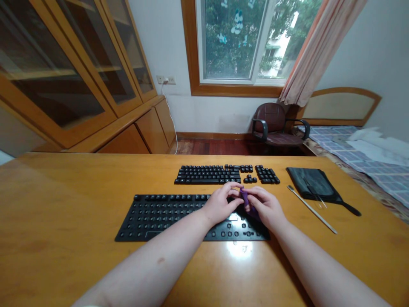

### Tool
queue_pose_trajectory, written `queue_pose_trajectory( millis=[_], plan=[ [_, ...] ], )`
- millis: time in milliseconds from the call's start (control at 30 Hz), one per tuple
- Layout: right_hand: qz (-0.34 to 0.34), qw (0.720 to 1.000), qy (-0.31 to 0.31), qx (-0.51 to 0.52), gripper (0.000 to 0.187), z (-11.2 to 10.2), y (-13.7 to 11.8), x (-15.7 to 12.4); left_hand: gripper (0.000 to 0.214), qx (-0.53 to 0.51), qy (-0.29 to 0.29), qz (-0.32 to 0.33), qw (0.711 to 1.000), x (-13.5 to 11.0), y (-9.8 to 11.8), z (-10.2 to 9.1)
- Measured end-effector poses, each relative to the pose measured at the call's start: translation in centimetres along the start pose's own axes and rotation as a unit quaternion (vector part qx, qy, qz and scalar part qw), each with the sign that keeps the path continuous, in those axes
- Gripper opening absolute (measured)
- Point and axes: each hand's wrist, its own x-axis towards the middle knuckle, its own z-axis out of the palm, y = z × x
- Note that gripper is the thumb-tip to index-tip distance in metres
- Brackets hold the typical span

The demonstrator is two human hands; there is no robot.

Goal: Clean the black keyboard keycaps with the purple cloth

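Note:
Both my hands meet over the right part of a black keyboard base whose keycaps are off. My right hand is closed around a small purple tool. My left hand pinches the top end of that same purple tool with its fingertips. Behind the hands, the removed black keycaps lie laid out in keyboard order on the wooden desk.
A black pouch lies at the right of the desk, with a thin metal rod and a black-handled tool beside it. Beyond the desk are an office chair, a bed and wooden cabinets.

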Motion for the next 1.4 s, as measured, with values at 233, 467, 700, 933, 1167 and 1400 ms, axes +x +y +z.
queue_pose_trajectory(
  millis=[233, 467, 700, 933, 1167, 1400],
  plan=[
    [0.071, 0.993, 0.081, 0.049, 0.024, 0.1, 0.5, 0.1, 0.022, -0.025, 0.049, 0.002, 0.998, 0.2, -0.2, 0.1],
    [0.039, 0.998, 0.037, 0.012, 0.018, 0.2, 0.3, -0.1, 0.020, 0.028, -0.006, 0.038, 0.999, 0.1, -0.1, 0.1],
    [0.039, 0.994, 0.099, 0.039, 0.023, 0.3, 0.2, -0.2, 0.017, 0.027, 0.009, 0.034, 0.999, 0.0, 0.0, 0.1],
    [0.017, 0.997, 0.075, -0.008, 0.016, -0.4, 0.4, 0.1, 0.023, -0.014, 0.025, 0.023, 0.999, 0.1, 0.0, 0.1],
    [-0.010, 0.998, 0.038, -0.058, 0.017, -0.6, 0.7, 0.3, 0.023, -0.034, 0.013, -0.005, 0.999, 0.4, -0.3, 0.1],
    [0.015, 0.995, 0.055, -0.078, 0.021, -0.5, 0.6, 0.2, 0.024, 0.076, 0.013, 0.024, 0.997, 0.4, 0.0, -0.2]
  ],
)
